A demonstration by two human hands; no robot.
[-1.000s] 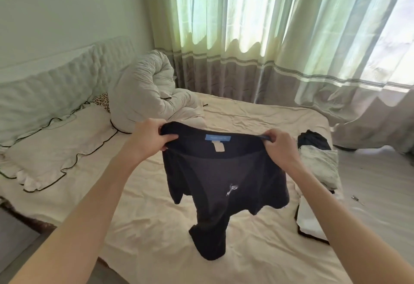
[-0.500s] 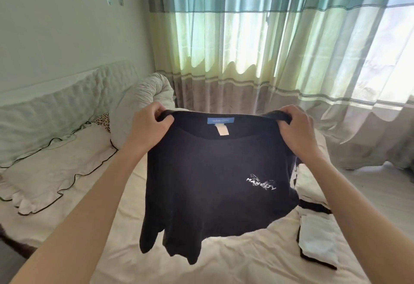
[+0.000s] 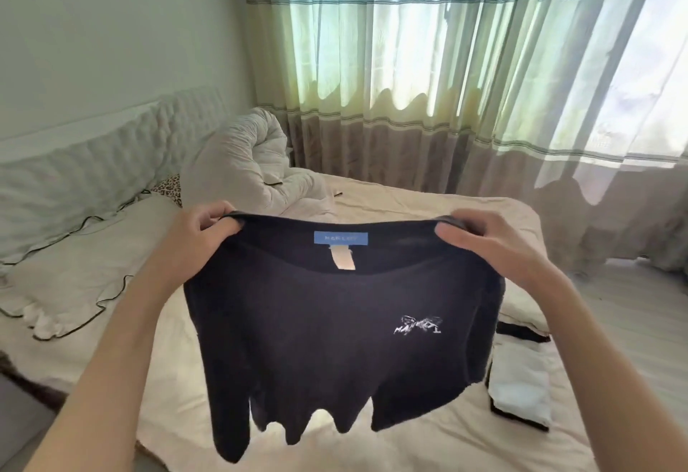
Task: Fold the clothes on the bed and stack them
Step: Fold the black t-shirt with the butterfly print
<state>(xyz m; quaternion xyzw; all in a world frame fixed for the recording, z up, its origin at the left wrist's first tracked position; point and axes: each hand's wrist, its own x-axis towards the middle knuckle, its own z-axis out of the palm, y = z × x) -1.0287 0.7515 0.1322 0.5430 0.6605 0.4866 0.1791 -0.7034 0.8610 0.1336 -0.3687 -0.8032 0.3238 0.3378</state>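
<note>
I have the black shirt (image 3: 335, 326) held up by its shoulders above the bed (image 3: 428, 445), the left hand (image 3: 203, 233) and right hand (image 3: 484, 244) each pinching one end of the neckline with curled fingers, spread wide so the cloth hangs flat and open, which I judge is to line it up for folding. The shirt hangs between and below my hands, its hem clear of the sheet. Folded clothes (image 3: 521, 382) lie on the bed to the right.
</note>
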